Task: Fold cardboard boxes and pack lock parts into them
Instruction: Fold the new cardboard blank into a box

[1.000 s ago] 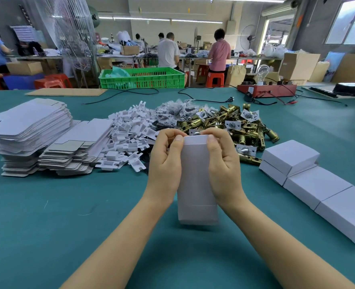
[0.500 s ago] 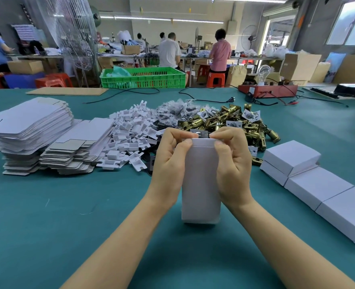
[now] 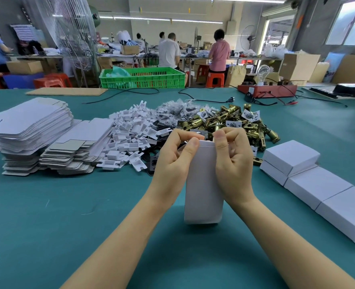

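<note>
White cardboard box [image 3: 203, 190]: tall, smooth, rectangular, stood on end on the teal felt-like table [image 3: 68, 226]. Left hand [image 3: 172, 161] and right hand [image 3: 233, 163] curl round its upper sides, thumbs pinching the top flap edge. Behind the box: heap of shiny brass lock parts [image 3: 230, 122]. Left of the box: white moulded plastic inserts [image 3: 130, 134], then stacked flat box blanks [image 3: 30, 130], grey on the underside. Right of the box: closed matte white boxes [image 3: 309, 176] in a row.
</note>
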A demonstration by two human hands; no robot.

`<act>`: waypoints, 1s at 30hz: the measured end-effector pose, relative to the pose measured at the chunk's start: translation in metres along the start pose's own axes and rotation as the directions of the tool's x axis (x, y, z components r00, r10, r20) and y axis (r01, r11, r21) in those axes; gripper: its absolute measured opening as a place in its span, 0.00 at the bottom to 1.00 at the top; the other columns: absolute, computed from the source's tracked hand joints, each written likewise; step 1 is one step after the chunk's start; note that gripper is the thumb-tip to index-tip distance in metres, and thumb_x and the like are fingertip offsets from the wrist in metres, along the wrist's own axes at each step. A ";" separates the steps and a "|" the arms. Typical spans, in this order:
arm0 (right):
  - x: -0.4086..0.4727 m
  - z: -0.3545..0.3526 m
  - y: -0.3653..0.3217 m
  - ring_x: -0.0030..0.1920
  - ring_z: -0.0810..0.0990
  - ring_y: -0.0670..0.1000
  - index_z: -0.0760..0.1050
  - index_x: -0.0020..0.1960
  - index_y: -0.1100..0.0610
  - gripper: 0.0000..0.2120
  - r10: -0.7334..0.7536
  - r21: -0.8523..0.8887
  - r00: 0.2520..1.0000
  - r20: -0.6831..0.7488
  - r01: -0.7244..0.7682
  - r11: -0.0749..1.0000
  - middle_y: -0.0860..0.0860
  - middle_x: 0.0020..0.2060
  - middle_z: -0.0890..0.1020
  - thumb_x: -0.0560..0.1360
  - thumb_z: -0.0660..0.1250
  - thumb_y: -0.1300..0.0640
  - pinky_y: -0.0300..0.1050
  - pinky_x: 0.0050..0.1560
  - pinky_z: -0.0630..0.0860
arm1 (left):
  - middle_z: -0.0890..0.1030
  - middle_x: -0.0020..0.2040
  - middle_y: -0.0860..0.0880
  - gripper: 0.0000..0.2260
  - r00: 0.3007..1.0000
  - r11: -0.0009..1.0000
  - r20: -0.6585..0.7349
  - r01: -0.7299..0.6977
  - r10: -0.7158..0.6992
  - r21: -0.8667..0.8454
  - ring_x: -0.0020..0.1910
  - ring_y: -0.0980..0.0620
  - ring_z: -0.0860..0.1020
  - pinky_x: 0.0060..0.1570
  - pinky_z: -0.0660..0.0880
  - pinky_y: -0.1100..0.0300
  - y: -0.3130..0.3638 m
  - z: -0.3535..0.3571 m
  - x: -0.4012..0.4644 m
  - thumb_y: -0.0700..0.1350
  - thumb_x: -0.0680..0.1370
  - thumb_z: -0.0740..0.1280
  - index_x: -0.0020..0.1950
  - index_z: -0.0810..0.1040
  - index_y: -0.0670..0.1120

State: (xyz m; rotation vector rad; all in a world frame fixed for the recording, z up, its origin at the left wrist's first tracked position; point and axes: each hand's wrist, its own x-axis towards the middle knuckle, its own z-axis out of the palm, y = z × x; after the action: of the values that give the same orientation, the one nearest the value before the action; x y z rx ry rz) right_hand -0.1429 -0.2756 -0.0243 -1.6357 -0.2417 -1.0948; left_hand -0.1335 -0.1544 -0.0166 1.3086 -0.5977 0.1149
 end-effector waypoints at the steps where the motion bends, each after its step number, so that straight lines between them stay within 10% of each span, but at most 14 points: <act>1: 0.000 0.000 0.000 0.33 0.67 0.39 0.67 0.41 0.49 0.09 -0.001 -0.005 1.000 0.005 0.001 1.000 0.49 0.38 0.73 0.80 0.60 0.57 0.32 0.36 0.63 | 0.78 0.43 0.46 0.04 1.000 0.999 0.004 -0.021 0.021 0.030 0.37 0.43 0.67 0.33 0.63 0.54 0.000 0.000 0.000 0.47 0.78 0.63 0.47 0.77 0.50; 9: 0.002 -0.002 -0.003 0.32 0.67 0.41 0.67 0.42 0.49 0.09 -0.003 -0.041 1.000 0.023 0.004 0.999 0.46 0.37 0.72 0.80 0.59 0.55 0.32 0.35 0.65 | 0.78 0.44 0.53 0.04 0.988 0.979 0.034 -0.152 0.149 0.135 0.26 0.62 0.67 0.29 0.64 0.74 0.000 0.001 -0.003 0.39 0.82 0.61 0.49 0.74 0.42; 18: 0.005 -0.003 -0.004 0.38 0.70 0.51 0.66 0.38 0.50 0.12 -0.008 -0.076 0.999 0.035 0.010 0.997 0.54 0.38 0.72 0.80 0.60 0.55 0.42 0.40 0.68 | 0.79 0.52 0.49 0.06 0.987 0.961 0.063 -0.157 0.146 0.230 0.51 0.50 0.78 0.53 0.74 0.54 -0.009 0.003 -0.004 0.44 0.79 0.64 0.54 0.77 0.52; 25: 0.003 -0.003 -0.004 0.43 0.72 0.43 0.71 0.40 0.56 0.09 -0.044 -0.113 0.996 0.073 0.052 0.992 0.49 0.39 0.74 0.79 0.62 0.58 0.34 0.45 0.68 | 0.77 0.42 0.53 0.05 0.992 0.975 0.010 -0.129 0.129 0.180 0.38 0.58 0.73 0.40 0.69 0.66 -0.006 0.001 -0.002 0.40 0.81 0.64 0.50 0.79 0.46; 30: 0.002 -0.003 -0.006 0.35 0.74 0.45 0.76 0.50 0.50 0.04 0.194 0.033 0.959 0.207 -0.205 0.978 0.50 0.42 0.79 0.78 0.64 0.52 0.43 0.34 0.70 | 0.78 0.38 0.62 0.06 0.989 0.986 -0.100 -0.099 0.112 0.133 0.32 0.64 0.71 0.32 0.68 0.72 -0.003 -0.008 0.002 0.41 0.82 0.63 0.50 0.79 0.49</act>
State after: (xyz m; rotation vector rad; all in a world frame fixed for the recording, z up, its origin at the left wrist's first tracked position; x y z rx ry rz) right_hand -0.1470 -0.2763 -0.0188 -1.6837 -0.2314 -0.7634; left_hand -0.1278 -0.1482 -0.0192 1.3853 -0.5753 0.3134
